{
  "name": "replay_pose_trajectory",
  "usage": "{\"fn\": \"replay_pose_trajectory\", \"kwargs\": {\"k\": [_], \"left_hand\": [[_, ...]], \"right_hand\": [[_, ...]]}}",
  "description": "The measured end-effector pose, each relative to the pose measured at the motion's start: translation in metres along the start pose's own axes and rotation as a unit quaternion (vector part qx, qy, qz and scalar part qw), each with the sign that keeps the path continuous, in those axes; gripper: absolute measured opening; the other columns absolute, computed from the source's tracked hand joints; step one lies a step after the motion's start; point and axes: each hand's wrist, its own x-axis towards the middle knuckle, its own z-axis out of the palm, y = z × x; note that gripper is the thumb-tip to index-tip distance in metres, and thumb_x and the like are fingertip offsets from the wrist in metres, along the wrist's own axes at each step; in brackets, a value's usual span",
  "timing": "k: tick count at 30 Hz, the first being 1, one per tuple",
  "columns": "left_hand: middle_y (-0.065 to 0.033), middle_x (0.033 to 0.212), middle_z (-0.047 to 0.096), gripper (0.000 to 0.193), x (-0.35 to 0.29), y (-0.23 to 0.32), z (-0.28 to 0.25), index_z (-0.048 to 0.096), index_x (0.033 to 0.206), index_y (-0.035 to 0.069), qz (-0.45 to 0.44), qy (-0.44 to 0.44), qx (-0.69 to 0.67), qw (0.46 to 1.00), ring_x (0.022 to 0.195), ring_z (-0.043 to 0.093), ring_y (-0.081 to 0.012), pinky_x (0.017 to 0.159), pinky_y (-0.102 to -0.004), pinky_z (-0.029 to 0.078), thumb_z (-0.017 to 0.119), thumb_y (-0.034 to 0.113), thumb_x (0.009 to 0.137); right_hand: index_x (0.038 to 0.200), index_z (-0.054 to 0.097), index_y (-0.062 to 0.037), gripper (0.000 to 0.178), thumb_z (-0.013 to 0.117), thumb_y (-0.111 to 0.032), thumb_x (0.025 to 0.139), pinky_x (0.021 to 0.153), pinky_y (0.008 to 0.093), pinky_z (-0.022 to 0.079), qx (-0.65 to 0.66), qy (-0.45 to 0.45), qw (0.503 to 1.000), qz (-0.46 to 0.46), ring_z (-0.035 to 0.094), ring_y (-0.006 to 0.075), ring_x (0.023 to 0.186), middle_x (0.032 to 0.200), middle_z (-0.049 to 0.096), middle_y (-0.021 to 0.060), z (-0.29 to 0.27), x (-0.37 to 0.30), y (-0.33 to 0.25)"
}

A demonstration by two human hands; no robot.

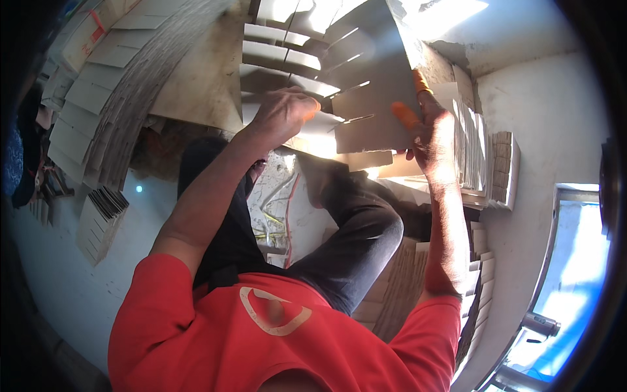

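"What do the surface and the room look like from your end?"

"Through the head camera I see a smooth tan counter (202,85) ahead of a seated person in a red shirt (241,346) and dark trousers (359,242). Hard, bright light falls across its far side. A pale wall (535,124) rises at the right, with a blue-tinted opening (565,268) low in it. Scraps and thin strips litter the pale floor (277,202) between the knees."

"And the materials and shapes?"

"Mostly flat, matte card. A tall, overlapping bank of card pieces (111,124) curves along the left; another upright stack (470,150) stands at the right. At the upper centre I see a broad grey slotted sheet (372,65), its narrow slits facing a row of pale strips (281,55)."

"Where are the hands?"

"The right grip (432,140) is clasped on the sheet's right edge, orange covers (406,115) on thumb and finger. The left grip (282,116) is curled by the strips; I can't tell whether it pinches one."
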Motion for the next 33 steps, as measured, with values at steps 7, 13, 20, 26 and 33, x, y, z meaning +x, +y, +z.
{"fn": "replay_pose_trajectory", "kwargs": {"k": [7, 13, 20, 26, 33], "left_hand": [[-0.0111, 0.080, 0.066, 0.017, 0.004, 0.003, -0.001, 0.067, 0.086, 0.002, -0.010, -0.004, -0.015, 1.000, 0.077, 0.063, -0.0256, 0.068, -0.0357, 0.051, 0.063, -0.003, 0.071], [-0.0112, 0.080, 0.066, 0.019, 0.005, 0.001, 0.002, 0.067, 0.087, 0.001, -0.014, -0.002, -0.013, 1.000, 0.076, 0.062, -0.0260, 0.068, -0.0361, 0.051, 0.061, -0.005, 0.070], [-0.0122, 0.077, 0.064, 0.016, 0.007, 0.001, 0.002, 0.066, 0.088, 0.001, -0.020, 0.004, -0.011, 1.000, 0.075, 0.062, -0.0272, 0.067, -0.0365, 0.050, 0.066, -0.001, 0.072], [-0.0120, 0.077, 0.064, 0.015, 0.007, 0.001, 0.002, 0.066, 0.088, 0.001, -0.012, 0.020, -0.014, 1.000, 0.074, 0.061, -0.0270, 0.066, -0.0371, 0.050, 0.067, 0.000, 0.073], [-0.0119, 0.079, 0.064, 0.015, 0.009, 0.006, 0.002, 0.066, 0.088, 0.002, -0.002, 0.023, -0.012, 1.000, 0.074, 0.060, -0.0274, 0.067, -0.0368, 0.050, 0.067, 0.001, 0.073]], "right_hand": [[0.144, 0.030, -0.0101, 0.067, 0.058, 0.002, 0.085, 0.034, 0.0250, 0.039, -0.074, -0.113, 0.990, 0.044, 0.049, 0.0099, 0.040, 0.084, 0.064, 0.0090, 0.023, 0.013, -0.002], [0.145, 0.021, -0.0079, 0.073, 0.060, -0.001, 0.084, 0.035, 0.0269, 0.041, -0.103, -0.163, 0.980, 0.049, 0.050, 0.0130, 0.039, 0.068, 0.059, 0.0109, 0.030, 0.016, -0.010], [0.113, 0.042, 0.0020, 0.032, 0.056, 0.000, 0.084, 0.035, 0.0294, 0.042, -0.118, -0.216, 0.969, 0.020, 0.053, 0.0162, 0.041, 0.067, 0.059, 0.0135, 0.034, 0.023, -0.009], [0.096, 0.053, 0.0086, 0.014, 0.051, 0.002, 0.084, 0.044, 0.0330, 0.052, -0.180, -0.172, 0.969, 0.002, 0.064, 0.0264, 0.058, 0.075, 0.062, 0.0218, 0.032, 0.012, -0.004], [0.078, 0.058, 0.0104, 0.007, 0.054, 0.005, 0.075, 0.069, 0.0412, 0.051, -0.201, -0.153, 0.963, -0.090, 0.062, 0.0385, 0.076, 0.077, 0.060, 0.0267, 0.054, 0.014, 0.023]]}}
